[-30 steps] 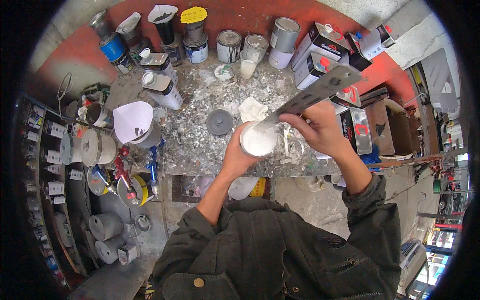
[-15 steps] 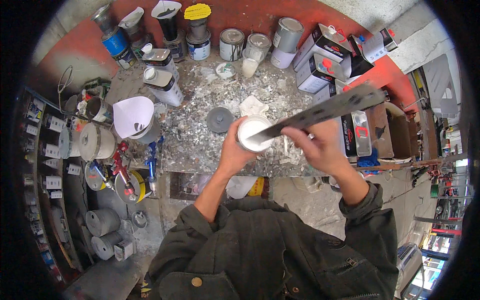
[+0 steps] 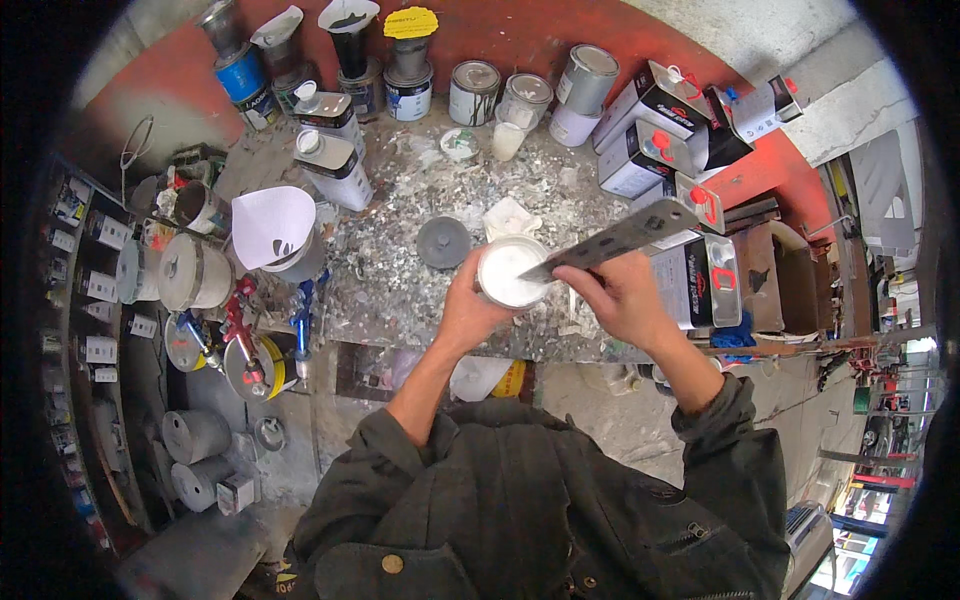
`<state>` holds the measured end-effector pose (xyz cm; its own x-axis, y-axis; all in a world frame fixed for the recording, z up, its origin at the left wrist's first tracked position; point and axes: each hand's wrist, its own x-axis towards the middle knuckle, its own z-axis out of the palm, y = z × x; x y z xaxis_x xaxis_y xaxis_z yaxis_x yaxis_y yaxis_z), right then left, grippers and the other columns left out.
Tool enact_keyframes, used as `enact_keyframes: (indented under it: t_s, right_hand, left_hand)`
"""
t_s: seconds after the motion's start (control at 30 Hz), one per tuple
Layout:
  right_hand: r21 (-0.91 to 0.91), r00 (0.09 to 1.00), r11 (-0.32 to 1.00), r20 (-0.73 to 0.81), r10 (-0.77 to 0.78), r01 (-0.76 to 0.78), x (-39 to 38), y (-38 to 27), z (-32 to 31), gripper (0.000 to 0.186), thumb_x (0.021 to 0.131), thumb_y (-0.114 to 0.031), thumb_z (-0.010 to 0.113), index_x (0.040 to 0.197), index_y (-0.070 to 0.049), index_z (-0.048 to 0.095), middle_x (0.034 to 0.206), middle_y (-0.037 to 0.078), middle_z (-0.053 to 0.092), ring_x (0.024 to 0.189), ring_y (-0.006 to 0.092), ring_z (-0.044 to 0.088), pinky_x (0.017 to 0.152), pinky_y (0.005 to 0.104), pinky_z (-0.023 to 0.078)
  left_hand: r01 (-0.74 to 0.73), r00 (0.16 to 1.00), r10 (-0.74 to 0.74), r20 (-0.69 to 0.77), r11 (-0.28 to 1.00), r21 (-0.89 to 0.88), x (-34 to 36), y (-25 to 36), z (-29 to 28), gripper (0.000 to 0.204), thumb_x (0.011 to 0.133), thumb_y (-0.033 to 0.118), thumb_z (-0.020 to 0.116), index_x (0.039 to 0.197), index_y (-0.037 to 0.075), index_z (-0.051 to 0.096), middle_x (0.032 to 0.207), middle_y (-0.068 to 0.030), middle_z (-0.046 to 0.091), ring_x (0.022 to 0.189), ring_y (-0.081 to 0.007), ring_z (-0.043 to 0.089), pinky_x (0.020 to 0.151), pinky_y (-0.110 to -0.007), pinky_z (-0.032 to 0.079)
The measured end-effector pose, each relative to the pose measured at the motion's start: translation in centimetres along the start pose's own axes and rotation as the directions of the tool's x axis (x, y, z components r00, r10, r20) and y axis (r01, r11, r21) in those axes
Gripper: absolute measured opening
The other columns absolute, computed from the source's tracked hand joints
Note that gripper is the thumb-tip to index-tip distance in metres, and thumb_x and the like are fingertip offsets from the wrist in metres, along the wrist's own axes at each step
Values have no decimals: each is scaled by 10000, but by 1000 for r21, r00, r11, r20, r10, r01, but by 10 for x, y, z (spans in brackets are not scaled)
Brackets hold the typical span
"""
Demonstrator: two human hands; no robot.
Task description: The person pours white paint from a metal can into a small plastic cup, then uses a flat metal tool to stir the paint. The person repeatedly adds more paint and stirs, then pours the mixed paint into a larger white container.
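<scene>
My left hand [image 3: 467,308] is wrapped around a cup of white paint [image 3: 508,270] above the workbench. In my right hand [image 3: 622,300] is a long flat metal mixing stick [image 3: 628,235], pinched between thumb and fingers. The stick slants down to the left, and its lower tip dips into the white liquid; the very end is hidden in it. A round grey lid [image 3: 442,242] lies on the bench just left of the cup. A crumpled white tissue [image 3: 511,218] lies right behind the cup.
Paint cans [image 3: 474,93] line the back of the paint-spattered bench [image 3: 390,300]. Rectangular solvent tins [image 3: 697,283] stand at the right. At the left are a tin [image 3: 334,172], a paper-lined pot [image 3: 273,232] and hanging spray guns [image 3: 242,325]. A shelf [image 3: 100,350] runs down the far left.
The mixing stick, blurred before, is now sharper and sits lower and more to the left, with my right hand shifted slightly. My left hand still holds the cup. The view has tilted slightly.
</scene>
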<state>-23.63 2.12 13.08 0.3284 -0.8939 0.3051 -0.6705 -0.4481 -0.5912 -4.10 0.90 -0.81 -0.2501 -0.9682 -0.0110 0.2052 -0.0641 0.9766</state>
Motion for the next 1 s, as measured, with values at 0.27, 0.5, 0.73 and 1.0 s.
enact_keyframes:
  t_s: [0.27, 0.5, 0.73, 1.0]
  right_hand:
    - [-17, 989, 999, -138, -54, 52, 17, -28, -27, 113, 871, -146, 790, 862, -40, 751, 666, 127, 619, 559, 311, 580, 524, 393, 410]
    - [-169, 979, 970, -82, -189, 173, 22, 5, -12, 239, 881, -212, 793, 756, -30, 702, 623, 157, 577, 549, 351, 564, 504, 414, 386]
    - [-13, 996, 997, -56, 76, -77, -17, -7, 8, 125, 910, -145, 749, 917, -20, 766, 701, 161, 651, 602, 343, 600, 567, 413, 424]
    - [6, 989, 998, -140, 55, -55, 3, -37, -18, 104, 885, -84, 769, 972, -26, 764, 736, 110, 670, 632, 244, 601, 597, 355, 425]
  left_hand:
    - [-64, 998, 65, 1, 987, 149, 0, -7, 3, 822, 659, 73, 955, 1369, 50, 540, 1305, -67, 653, 1214, -185, 613, 1038, -357, 491]
    - [-27, 999, 24, 46, 998, 61, -4, -16, 1, 909, 620, 6, 928, 1424, 56, 506, 1349, -86, 622, 1260, -211, 588, 1072, -371, 470]
    - [-13, 999, 16, -40, 997, 72, -3, -35, -1, 927, 612, 21, 932, 1429, 47, 495, 1380, -119, 565, 1302, -249, 549, 1102, -383, 444]
    - [-172, 983, 185, -18, 943, 286, -13, -35, -9, 958, 543, 19, 957, 1391, 98, 516, 1339, -69, 583, 1260, -220, 571, 1074, -366, 465]
